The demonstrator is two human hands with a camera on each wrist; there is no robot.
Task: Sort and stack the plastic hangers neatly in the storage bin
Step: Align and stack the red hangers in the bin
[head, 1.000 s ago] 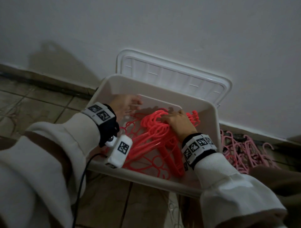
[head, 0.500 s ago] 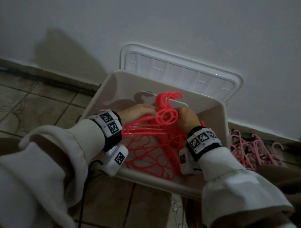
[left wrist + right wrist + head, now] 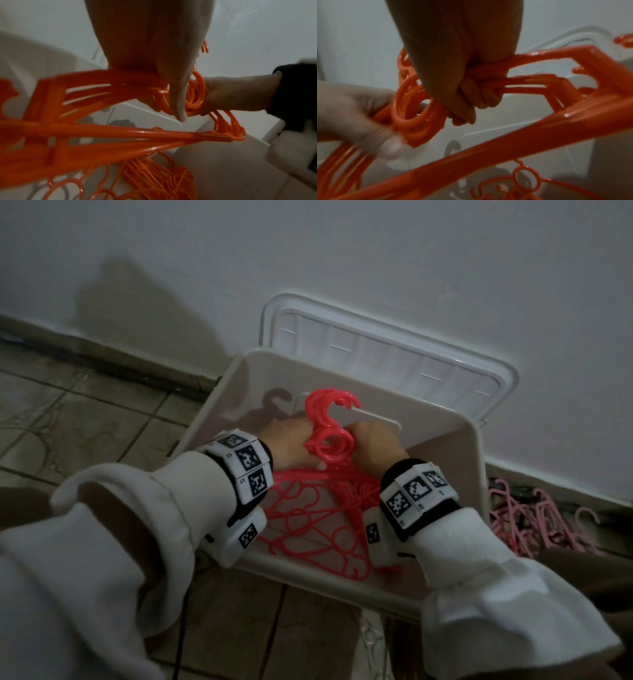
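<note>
Both hands, left hand [image 3: 291,445] and right hand [image 3: 371,448], are gripping the red hanger bundle [image 3: 330,440]; hooks should be aligning before lowering toward the storage bin [image 3: 476,474] floor.

No readable txt, wrist bands [image 3: 249,465] w/ square code markers, tiny digits illegible

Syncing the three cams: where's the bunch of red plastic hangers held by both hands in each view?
Head: bunch of red plastic hangers centre, hooks up, above the white plastic storage bin.
Left wrist: rings right of centre, bars fanning left.
Right wrist: rings left of centre, bars running right.
Shared landmark: the stacked rings, between left hand and right hand.
</note>
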